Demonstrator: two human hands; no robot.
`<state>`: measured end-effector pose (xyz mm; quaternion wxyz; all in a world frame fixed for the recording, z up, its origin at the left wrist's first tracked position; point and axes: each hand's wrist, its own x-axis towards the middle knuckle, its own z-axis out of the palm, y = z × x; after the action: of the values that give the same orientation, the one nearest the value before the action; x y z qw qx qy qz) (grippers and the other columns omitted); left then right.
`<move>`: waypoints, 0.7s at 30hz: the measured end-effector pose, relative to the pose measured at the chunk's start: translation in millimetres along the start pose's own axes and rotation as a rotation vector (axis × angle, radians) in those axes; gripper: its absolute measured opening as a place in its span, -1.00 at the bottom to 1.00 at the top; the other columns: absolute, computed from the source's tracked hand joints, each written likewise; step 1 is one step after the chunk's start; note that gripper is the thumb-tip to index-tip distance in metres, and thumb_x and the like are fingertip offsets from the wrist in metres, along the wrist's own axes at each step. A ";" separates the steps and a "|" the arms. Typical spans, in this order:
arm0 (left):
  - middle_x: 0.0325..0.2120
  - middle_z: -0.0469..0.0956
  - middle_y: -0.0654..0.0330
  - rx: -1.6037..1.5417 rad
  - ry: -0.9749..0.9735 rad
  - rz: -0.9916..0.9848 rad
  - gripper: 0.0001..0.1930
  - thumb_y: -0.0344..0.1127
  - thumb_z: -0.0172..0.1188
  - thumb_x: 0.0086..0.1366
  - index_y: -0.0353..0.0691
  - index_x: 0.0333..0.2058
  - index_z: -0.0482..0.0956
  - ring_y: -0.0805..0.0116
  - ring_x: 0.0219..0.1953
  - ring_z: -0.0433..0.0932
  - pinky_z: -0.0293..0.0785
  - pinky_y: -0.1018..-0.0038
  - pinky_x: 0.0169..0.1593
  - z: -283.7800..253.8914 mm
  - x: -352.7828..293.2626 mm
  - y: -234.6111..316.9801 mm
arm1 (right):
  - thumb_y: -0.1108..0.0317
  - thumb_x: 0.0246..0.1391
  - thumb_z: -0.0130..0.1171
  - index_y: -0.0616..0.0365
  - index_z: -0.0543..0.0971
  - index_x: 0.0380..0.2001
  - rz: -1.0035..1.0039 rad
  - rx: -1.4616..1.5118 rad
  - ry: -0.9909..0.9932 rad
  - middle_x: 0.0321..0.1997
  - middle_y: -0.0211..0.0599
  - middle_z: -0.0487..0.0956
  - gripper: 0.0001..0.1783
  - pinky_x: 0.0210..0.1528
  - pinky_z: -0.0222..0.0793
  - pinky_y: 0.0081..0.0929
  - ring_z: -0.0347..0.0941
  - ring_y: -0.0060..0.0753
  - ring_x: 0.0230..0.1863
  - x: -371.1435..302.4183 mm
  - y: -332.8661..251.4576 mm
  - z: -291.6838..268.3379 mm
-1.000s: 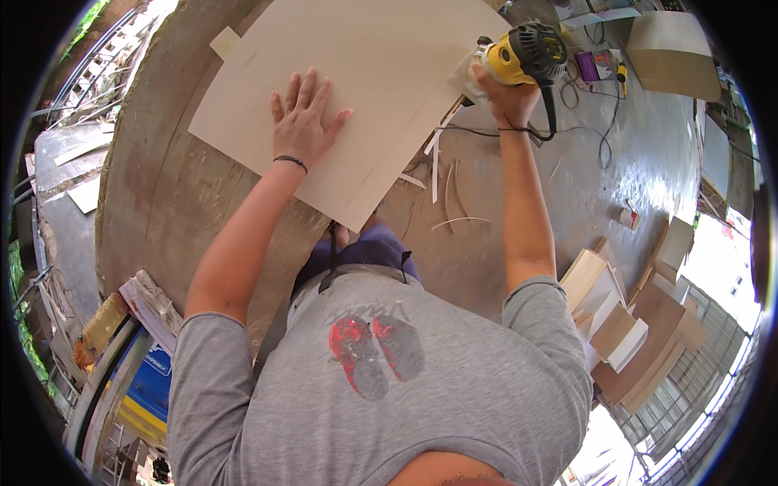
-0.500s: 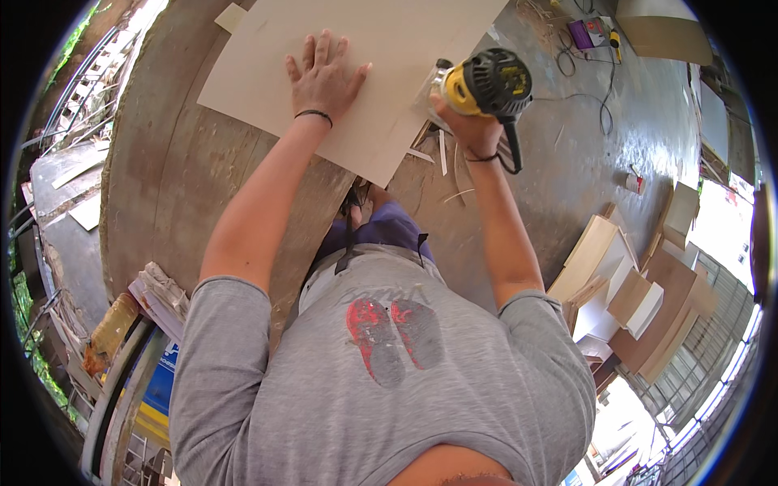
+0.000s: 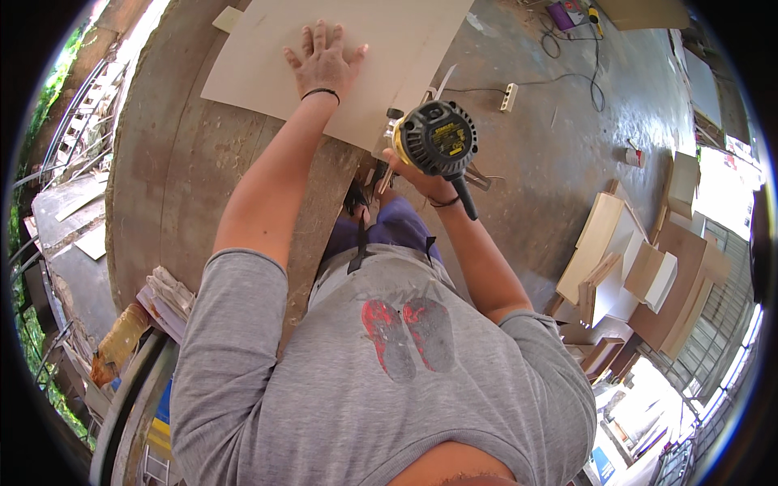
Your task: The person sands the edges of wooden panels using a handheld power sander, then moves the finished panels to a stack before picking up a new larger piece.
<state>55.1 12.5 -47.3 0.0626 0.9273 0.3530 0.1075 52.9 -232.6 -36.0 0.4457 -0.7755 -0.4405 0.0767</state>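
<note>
A pale flat panel [image 3: 397, 49] lies on the brown wooden workbench [image 3: 178, 170], its right side reaching the bench edge. My left hand [image 3: 326, 69] rests flat on the panel, fingers spread. At the panel's near right corner, my right hand [image 3: 416, 176] is wrapped round a yellow and black handheld trim router [image 3: 442, 139]. The router's black cord end points down past my right wrist. Its base is mostly hidden beneath the motor body and my hand, so I cannot tell whether the bit touches the edge.
A white power strip [image 3: 509, 97] with a dark cable lies on the grey floor at right. Farther off are a purple box [image 3: 561, 16] and a small red and white can [image 3: 634, 157]. Wooden box parts [image 3: 600, 235] are piled at right. Thin offcuts hang near the router.
My right hand has brought the router nearer to my body and leftward, along the panel's right edge to its near corner. My left hand stays flat on the panel.
</note>
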 end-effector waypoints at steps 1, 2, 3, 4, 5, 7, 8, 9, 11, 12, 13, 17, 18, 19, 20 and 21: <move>0.34 -0.03 0.27 0.003 -0.002 -0.002 -0.30 0.32 -0.20 0.24 0.11 0.26 0.18 0.22 0.38 -0.12 -0.29 -0.10 0.32 0.2 0.0 0.1 | 0.37 -0.12 0.33 0.11 0.54 -0.35 0.022 -0.015 -0.044 -0.44 -0.51 0.50 -0.77 -0.28 0.37 -0.52 0.39 -0.56 -0.42 -6.3 3.0 3.6; 0.34 -0.03 0.28 0.006 -0.004 -0.004 -0.30 0.32 -0.20 0.24 0.11 0.26 0.18 0.22 0.38 -0.13 -0.29 -0.10 0.32 0.5 0.1 0.8 | 0.35 -0.11 0.34 0.09 0.54 -0.36 0.027 -0.009 -0.030 -0.45 -0.53 0.50 -0.78 -0.29 0.37 -0.53 0.38 -0.57 -0.43 -13.9 5.7 5.2; 0.34 -0.04 0.28 0.010 -0.003 -0.006 -0.30 0.33 -0.20 0.24 0.12 0.26 0.18 0.23 0.38 -0.13 -0.30 -0.10 0.33 1.4 -0.1 0.0 | 0.34 -0.10 0.34 0.08 0.54 -0.37 0.033 0.000 -0.019 -0.47 -0.54 0.50 -0.79 -0.30 0.36 -0.53 0.38 -0.58 -0.44 -15.3 -2.0 5.2; 0.34 -0.04 0.28 0.013 -0.003 -0.008 -0.30 0.33 -0.20 0.23 0.13 0.26 0.17 0.23 0.38 -0.13 -0.30 -0.10 0.33 2.3 -0.3 -0.5 | 0.33 -0.09 0.35 0.07 0.54 -0.38 0.038 0.008 -0.009 -0.48 -0.55 0.49 -0.80 -0.31 0.35 -0.54 0.38 -0.59 -0.45 -16.5 -10.5 4.5; 0.34 -0.04 0.28 0.017 -0.002 -0.010 -0.30 0.33 -0.20 0.23 0.13 0.26 0.17 0.23 0.38 -0.13 -0.30 -0.09 0.33 3.2 -0.4 -0.8 | 0.31 -0.09 0.35 0.07 0.54 -0.39 0.033 0.017 0.005 -0.48 -0.55 0.50 -0.79 -0.31 0.36 -0.54 0.38 -0.59 -0.44 -20.1 -12.4 5.0; 0.34 -0.03 0.27 0.011 0.013 -0.008 -0.31 0.33 -0.19 0.23 0.13 0.25 0.20 0.23 0.38 -0.13 -0.31 -0.10 0.33 5.5 1.9 -0.3 | 0.26 -0.09 0.37 0.06 0.55 -0.38 0.017 0.011 0.023 -0.47 -0.54 0.51 -0.77 -0.31 0.37 -0.54 0.40 -0.57 -0.43 -24.5 -14.2 7.6; 0.34 -0.02 0.27 0.008 0.021 -0.007 -0.31 0.33 -0.18 0.23 0.14 0.24 0.21 0.22 0.38 -0.13 -0.31 -0.10 0.33 6.2 1.9 -0.1 | 0.24 -0.09 0.38 0.06 0.55 -0.37 0.012 0.006 0.031 -0.46 -0.53 0.52 -0.75 -0.30 0.37 -0.53 0.40 -0.56 -0.43 -28.0 -15.7 8.2; 0.33 -0.01 0.23 -0.038 -0.001 0.015 -0.33 0.30 -0.15 0.23 0.11 0.23 0.23 0.21 0.38 -0.12 -0.30 -0.10 0.33 4.6 3.5 -1.3 | 0.23 -0.09 0.38 0.06 0.55 -0.36 0.016 0.005 0.028 -0.46 -0.53 0.52 -0.74 -0.30 0.38 -0.53 0.41 -0.55 -0.43 -29.3 -25.9 5.7; 0.32 0.01 0.14 -0.129 -0.043 0.057 -0.36 0.23 -0.07 0.23 0.05 0.20 0.28 0.18 0.37 -0.10 -0.29 -0.09 0.32 -0.5 5.8 -6.8 | 0.21 -0.10 0.39 0.03 0.55 -0.33 0.000 0.027 0.011 -0.41 -0.50 0.53 -0.72 -0.29 0.39 -0.51 0.43 -0.52 -0.39 -35.6 -23.0 8.6; 0.31 0.02 0.09 -0.279 0.033 0.065 -0.38 0.18 -0.02 0.21 0.02 0.18 0.31 0.16 0.36 -0.08 -0.28 -0.08 0.32 1.0 2.9 -14.9 | 0.21 -0.09 0.38 0.04 0.55 -0.32 -0.015 -0.026 0.002 -0.38 -0.49 0.54 -0.71 -0.28 0.39 -0.52 0.43 -0.53 -0.37 -36.5 -25.3 8.7; 0.29 0.03 0.04 -0.430 0.111 0.078 -0.39 0.14 0.04 0.19 -0.01 0.16 0.34 0.13 0.35 -0.06 -0.27 -0.07 0.32 1.4 -1.6 -23.1 | 0.22 -0.09 0.38 0.04 0.55 -0.31 -0.031 -0.080 -0.004 -0.36 -0.49 0.54 -0.71 -0.28 0.39 -0.52 0.43 -0.53 -0.35 -38.2 -29.6 7.0; 0.20 0.19 -0.08 -0.717 0.462 -0.228 -0.35 -0.05 0.18 0.16 -0.32 0.13 0.28 0.06 0.32 0.01 0.01 0.18 0.27 -36.3 -61.1 -19.0 | 0.32 -0.16 0.41 0.11 0.53 -0.22 -0.070 -0.136 0.138 -0.26 -0.45 0.54 -0.62 -0.20 0.41 -0.51 0.45 -0.53 -0.28 -47.0 -50.7 -35.3; 0.20 0.19 -0.08 -0.782 0.520 -0.332 -0.34 -0.04 0.17 0.17 -0.39 0.11 0.27 0.05 0.30 0.05 0.05 0.21 0.25 -32.6 -82.3 -24.1 | 0.36 -0.18 0.42 0.13 0.52 -0.20 -0.088 -0.133 0.177 -0.24 -0.43 0.53 -0.58 -0.18 0.42 -0.51 0.45 -0.53 -0.27 -50.3 -57.9 -48.3; 0.19 0.20 -0.09 -0.847 0.579 -0.437 -0.33 -0.03 0.15 0.18 -0.46 0.09 0.25 0.05 0.28 0.10 0.09 0.25 0.24 -34.2 -96.9 -25.3 | 0.39 -0.20 0.44 0.15 0.51 -0.17 -0.031 -0.025 0.288 -0.23 -0.41 0.53 -0.54 -0.15 0.43 -0.50 0.46 -0.52 -0.25 -54.2 -59.9 -57.3; 0.16 0.23 -0.10 -1.090 0.437 -0.603 -0.35 -0.04 0.15 0.19 -0.47 0.07 0.26 0.05 0.25 0.15 0.12 0.24 0.23 -34.5 -105.3 -25.4 | 0.42 -0.23 0.45 0.18 0.50 -0.15 0.026 0.085 0.398 -0.22 -0.38 0.53 -0.51 -0.13 0.44 -0.49 0.46 -0.51 -0.23 -57.7 -60.5 -67.4; 0.14 0.25 -0.11 -1.324 0.272 -0.768 -0.36 -0.05 0.15 0.20 -0.49 0.05 0.26 0.05 0.22 0.20 0.14 0.23 0.22 -44.3 -113.3 -18.1 | 0.47 -0.26 0.45 0.20 0.49 -0.15 0.112 0.130 0.437 -0.19 -0.36 0.53 -0.48 -0.10 0.45 -0.49 0.47 -0.50 -0.20 -60.9 -63.0 -83.9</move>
<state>-49.8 -47.9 -25.4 0.5925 0.4881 0.5163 0.3796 20.5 -317.1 44.8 0.5746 -0.7666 -0.2838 -0.0401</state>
